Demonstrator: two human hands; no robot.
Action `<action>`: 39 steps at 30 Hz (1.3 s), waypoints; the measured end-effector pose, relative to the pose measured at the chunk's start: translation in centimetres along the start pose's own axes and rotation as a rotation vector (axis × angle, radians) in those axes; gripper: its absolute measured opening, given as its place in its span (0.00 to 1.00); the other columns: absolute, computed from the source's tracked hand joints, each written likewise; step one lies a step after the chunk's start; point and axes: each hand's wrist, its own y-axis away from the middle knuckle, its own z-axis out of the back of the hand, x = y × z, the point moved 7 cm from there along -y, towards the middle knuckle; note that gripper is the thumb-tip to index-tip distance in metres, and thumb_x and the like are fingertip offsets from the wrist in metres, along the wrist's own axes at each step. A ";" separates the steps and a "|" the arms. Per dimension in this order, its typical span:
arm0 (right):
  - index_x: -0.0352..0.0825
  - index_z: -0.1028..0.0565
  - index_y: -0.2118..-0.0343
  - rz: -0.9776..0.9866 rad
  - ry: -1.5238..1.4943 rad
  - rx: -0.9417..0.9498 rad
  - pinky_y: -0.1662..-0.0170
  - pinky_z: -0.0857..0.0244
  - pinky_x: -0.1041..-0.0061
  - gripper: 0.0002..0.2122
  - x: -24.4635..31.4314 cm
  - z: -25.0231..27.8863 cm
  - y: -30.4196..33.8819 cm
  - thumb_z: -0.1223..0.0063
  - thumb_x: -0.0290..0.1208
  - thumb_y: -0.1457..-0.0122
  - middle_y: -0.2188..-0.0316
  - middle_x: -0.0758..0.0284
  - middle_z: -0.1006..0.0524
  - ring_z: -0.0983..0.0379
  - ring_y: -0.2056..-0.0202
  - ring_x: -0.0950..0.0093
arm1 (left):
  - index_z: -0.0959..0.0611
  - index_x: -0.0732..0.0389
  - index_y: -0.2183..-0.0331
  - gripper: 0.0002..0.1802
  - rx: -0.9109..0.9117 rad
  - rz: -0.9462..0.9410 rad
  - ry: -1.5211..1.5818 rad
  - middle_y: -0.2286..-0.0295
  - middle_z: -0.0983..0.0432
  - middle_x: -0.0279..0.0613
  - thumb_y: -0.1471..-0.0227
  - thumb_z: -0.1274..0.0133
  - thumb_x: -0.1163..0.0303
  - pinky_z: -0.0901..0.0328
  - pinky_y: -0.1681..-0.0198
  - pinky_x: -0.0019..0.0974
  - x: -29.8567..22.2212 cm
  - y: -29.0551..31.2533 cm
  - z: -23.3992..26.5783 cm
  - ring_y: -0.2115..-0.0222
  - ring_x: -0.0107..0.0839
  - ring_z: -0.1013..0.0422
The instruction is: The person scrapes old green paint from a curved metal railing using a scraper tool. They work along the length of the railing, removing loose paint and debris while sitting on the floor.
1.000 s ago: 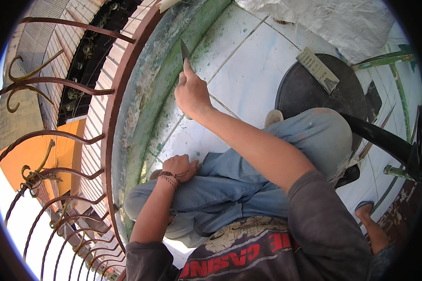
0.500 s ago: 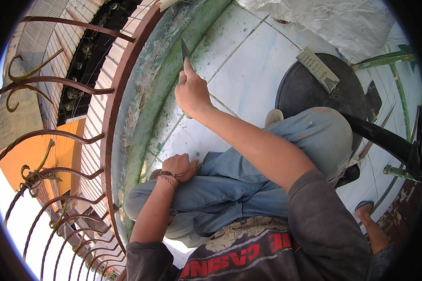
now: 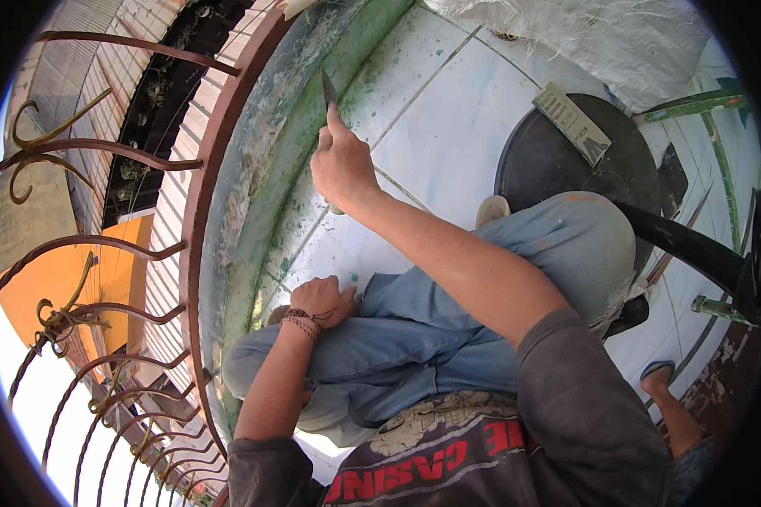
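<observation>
In my right hand [image 3: 344,165] is a knife [image 3: 328,87], its handle mostly hidden by the closed fingers. The index finger is stretched along the pointed metal blade. The blade lies over the green-painted face of a low curved wall [image 3: 272,196], whose paint is worn and patchy. My left hand [image 3: 317,302], with braided bracelets at the wrist, rests by my bent knee in blue jeans [image 3: 380,338]. Its fingers are curled in and nothing shows in them. Green paint flecks lie on the white tiled floor [image 3: 423,144] beside the wall.
Brown metal railing [image 3: 196,211] tops the wall at left. To the right stands a round black seat [image 3: 541,160] with a flat printed packet [image 3: 572,125] on it. A white woven sack [image 3: 600,46] sits at the far right. Another person's foot [image 3: 658,376] shows at lower right.
My right hand and the knife have shifted very slightly to the left along the wall. The left hand has hardly moved.
</observation>
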 end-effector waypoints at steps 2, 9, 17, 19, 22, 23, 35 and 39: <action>0.27 0.51 0.35 -0.034 0.030 0.006 0.53 0.31 0.60 0.27 -0.5 -1.0 0.5 0.63 0.26 0.36 0.58 0.44 0.25 0.26 0.56 0.49 | 0.17 0.63 0.62 0.29 -0.005 0.001 0.009 0.64 0.21 0.58 0.44 0.54 0.45 0.33 0.52 0.49 0.1 0.0 0.1 0.58 0.52 0.25; 0.28 0.50 0.35 -0.078 0.048 0.011 0.52 0.31 0.59 0.26 -0.3 -0.7 0.2 0.66 0.27 0.35 0.57 0.41 0.26 0.26 0.55 0.50 | 0.17 0.63 0.61 0.29 -0.026 -0.003 0.023 0.64 0.21 0.59 0.45 0.53 0.45 0.32 0.53 0.50 -0.1 0.2 0.3 0.59 0.53 0.25; 0.31 0.49 0.35 0.076 0.034 -0.129 0.71 0.27 0.63 0.24 -1.9 -1.0 -1.2 0.68 0.29 0.33 0.56 0.48 0.25 0.24 0.78 0.59 | 0.17 0.64 0.62 0.28 -0.074 0.008 0.052 0.66 0.20 0.59 0.45 0.52 0.46 0.32 0.53 0.50 -0.1 0.2 0.9 0.60 0.54 0.25; 0.31 0.49 0.35 -0.043 -0.050 -0.042 0.74 0.27 0.65 0.24 -1.5 -0.9 -1.0 0.68 0.29 0.33 0.56 0.48 0.25 0.25 0.82 0.61 | 0.17 0.64 0.62 0.28 -0.078 0.008 0.050 0.66 0.20 0.59 0.45 0.52 0.46 0.32 0.54 0.50 0.0 0.2 0.9 0.60 0.54 0.25; 0.30 0.49 0.35 -0.072 -0.004 0.014 0.74 0.26 0.65 0.24 -1.2 -0.8 -0.9 0.68 0.30 0.33 0.57 0.48 0.24 0.24 0.80 0.60 | 0.17 0.63 0.62 0.28 -0.087 -0.001 0.054 0.66 0.20 0.59 0.45 0.51 0.46 0.32 0.54 0.50 0.0 0.3 0.9 0.60 0.54 0.25; 0.30 0.49 0.35 0.017 0.060 -0.067 0.74 0.26 0.65 0.24 -1.4 -0.9 -0.9 0.68 0.30 0.33 0.58 0.48 0.24 0.24 0.80 0.60 | 0.17 0.63 0.62 0.28 -0.091 -0.006 0.056 0.66 0.20 0.59 0.45 0.51 0.46 0.32 0.54 0.50 -0.1 0.3 0.9 0.60 0.54 0.25; 0.31 0.51 0.34 -0.055 -0.003 0.006 0.72 0.24 0.66 0.25 -1.0 -0.6 -1.1 0.70 0.29 0.33 0.56 0.48 0.25 0.23 0.79 0.60 | 0.17 0.63 0.62 0.28 -0.094 0.000 0.047 0.65 0.20 0.59 0.46 0.51 0.46 0.32 0.54 0.50 0.1 0.3 0.9 0.60 0.53 0.25; 0.30 0.52 0.34 0.090 0.121 -0.116 0.73 0.25 0.67 0.25 -1.6 -1.4 -0.7 0.70 0.29 0.33 0.56 0.49 0.25 0.24 0.79 0.62 | 0.17 0.63 0.62 0.28 -0.095 0.003 0.056 0.66 0.20 0.58 0.46 0.51 0.46 0.32 0.54 0.50 0.0 0.1 1.0 0.61 0.53 0.25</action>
